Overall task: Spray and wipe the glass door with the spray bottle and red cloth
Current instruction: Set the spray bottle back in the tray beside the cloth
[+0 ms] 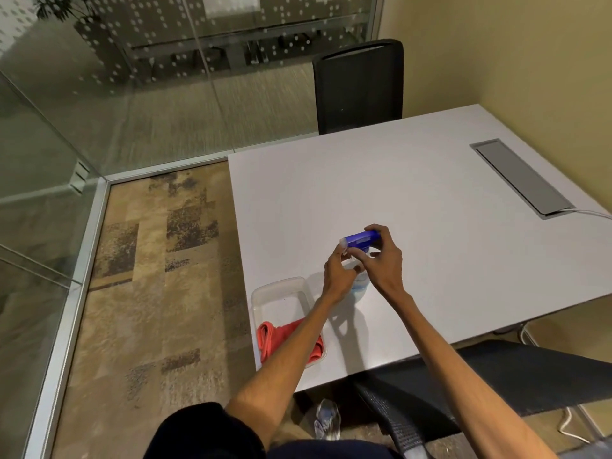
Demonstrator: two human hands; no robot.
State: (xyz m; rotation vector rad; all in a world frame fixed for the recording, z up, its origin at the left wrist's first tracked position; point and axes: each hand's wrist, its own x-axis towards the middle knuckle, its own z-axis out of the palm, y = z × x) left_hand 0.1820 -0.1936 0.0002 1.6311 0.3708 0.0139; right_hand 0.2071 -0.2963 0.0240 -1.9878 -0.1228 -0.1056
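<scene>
A clear spray bottle [359, 290] with a blue trigger head stands upright on the white table [430, 200]. My left hand [339, 273] touches the white nozzle and the neck of the bottle from the left. My right hand [381, 260] wraps the blue head from the right. The red cloth [281, 336] lies crumpled in a clear plastic tray [281, 289] near the table's front left corner, partly hidden by my left forearm. The glass door [39, 200] and glass wall stand to the left and behind.
A black chair [359, 87] stands at the table's far side, another dark chair [496, 376] at the near side. A grey cable hatch [521, 177] with a white cable sits at the table's right. Patterned carpet [159, 293] lies between table and glass.
</scene>
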